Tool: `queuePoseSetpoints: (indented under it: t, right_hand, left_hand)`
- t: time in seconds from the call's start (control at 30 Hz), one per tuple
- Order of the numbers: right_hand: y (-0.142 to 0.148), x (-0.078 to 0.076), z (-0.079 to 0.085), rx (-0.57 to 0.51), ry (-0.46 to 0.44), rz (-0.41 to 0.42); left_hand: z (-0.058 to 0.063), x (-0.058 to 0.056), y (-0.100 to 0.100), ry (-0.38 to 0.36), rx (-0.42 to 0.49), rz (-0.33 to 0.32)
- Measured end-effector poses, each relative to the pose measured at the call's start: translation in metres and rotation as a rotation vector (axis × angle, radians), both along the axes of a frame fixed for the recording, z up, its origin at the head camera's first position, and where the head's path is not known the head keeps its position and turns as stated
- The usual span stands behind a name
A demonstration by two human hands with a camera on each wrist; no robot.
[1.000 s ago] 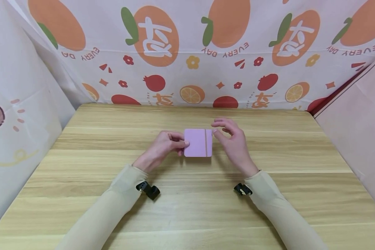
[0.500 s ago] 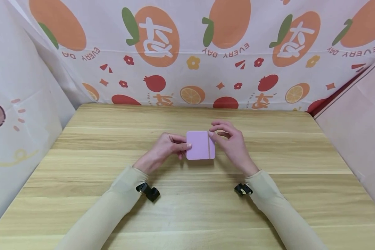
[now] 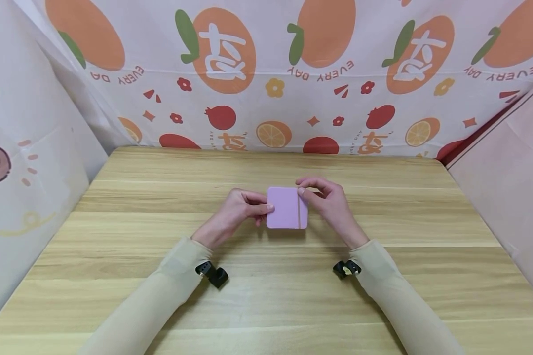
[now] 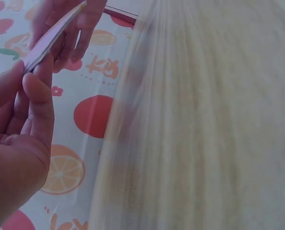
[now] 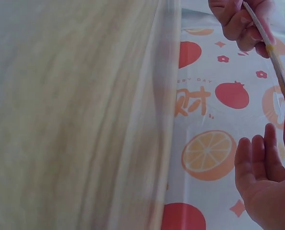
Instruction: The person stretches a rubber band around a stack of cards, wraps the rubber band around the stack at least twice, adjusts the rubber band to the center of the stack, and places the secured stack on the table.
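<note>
A thin, square lilac notebook [image 3: 283,209] with a narrow tan elastic band [image 3: 299,217] near its right side is held up over the table. My left hand [image 3: 237,212] pinches its left edge, thumb on the cover and fingers behind. At the top right corner my right hand [image 3: 330,204] pinches it by the upper end of the band, thumb in front. In the left wrist view the notebook [image 4: 49,43] appears almost edge-on between both hands. The right wrist view also catches the notebook [image 5: 272,52] edge-on, with several right fingers [image 5: 257,155] extended beside it.
The wooden table [image 3: 266,296] spreads beneath both arms. Behind it hangs a white curtain [image 3: 257,108] printed with fruit, and pale cloth walls stand left and right. A black wrist camera [image 3: 213,274] is strapped on each beige sleeve.
My right hand's thumb and index finger have come from beside the notebook onto its top right corner. The notebook, in my left hand, has shifted slightly right and toward me.
</note>
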State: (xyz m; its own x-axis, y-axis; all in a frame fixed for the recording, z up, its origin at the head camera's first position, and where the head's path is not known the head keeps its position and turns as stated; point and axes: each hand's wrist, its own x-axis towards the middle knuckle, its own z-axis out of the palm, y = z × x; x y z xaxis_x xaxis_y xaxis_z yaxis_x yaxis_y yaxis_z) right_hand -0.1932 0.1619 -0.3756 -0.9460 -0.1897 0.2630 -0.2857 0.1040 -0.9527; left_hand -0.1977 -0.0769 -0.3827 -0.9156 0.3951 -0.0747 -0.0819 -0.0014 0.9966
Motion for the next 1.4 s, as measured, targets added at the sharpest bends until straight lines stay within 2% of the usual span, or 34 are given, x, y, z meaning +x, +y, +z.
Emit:
queuePoseSetpoints:
  t: [0.23, 0.4, 0.53, 0.63, 0.77, 0.97, 1.1, 1.2, 1.4]
  right_hand:
    - [0.003, -0.004, -0.003, 0.029, -0.023, 0.02]
    - [0.002, -0.002, 0.002, 0.037, -0.058, 0.02]
    - [-0.002, 0.006, 0.016, 0.054, -0.075, 0.018]
    - [-0.005, 0.012, 0.025, 0.076, -0.083, 0.011]
    - [-0.006, 0.013, 0.028, 0.084, -0.069, -0.005]
    - [-0.008, 0.014, 0.03, 0.085, -0.061, -0.013]
    - [-0.009, 0.015, 0.03, 0.072, -0.076, -0.037]
    - [-0.009, 0.013, 0.028, 0.07, -0.093, -0.036]
    - [-0.002, -0.002, 0.008, 0.014, -0.098, -0.037]
  left_hand:
    - [0.0, -0.001, 0.0, 0.027, 0.002, -0.034]
    - [0.0, -0.002, 0.001, 0.031, -0.015, -0.028]
    - [0.001, -0.001, 0.001, 0.022, -0.029, 0.009]
    - [0.001, -0.002, 0.003, 0.015, -0.04, 0.066]
    - [0.004, -0.001, 0.006, 0.027, -0.048, 0.127]
    - [0.008, 0.004, 0.013, 0.052, -0.043, 0.125]
    - [0.009, 0.004, 0.015, 0.041, -0.035, 0.136]
    - [0.009, 0.003, 0.014, 0.029, -0.018, 0.141]
    - [0.009, -0.002, 0.009, 0.013, 0.026, 0.166]
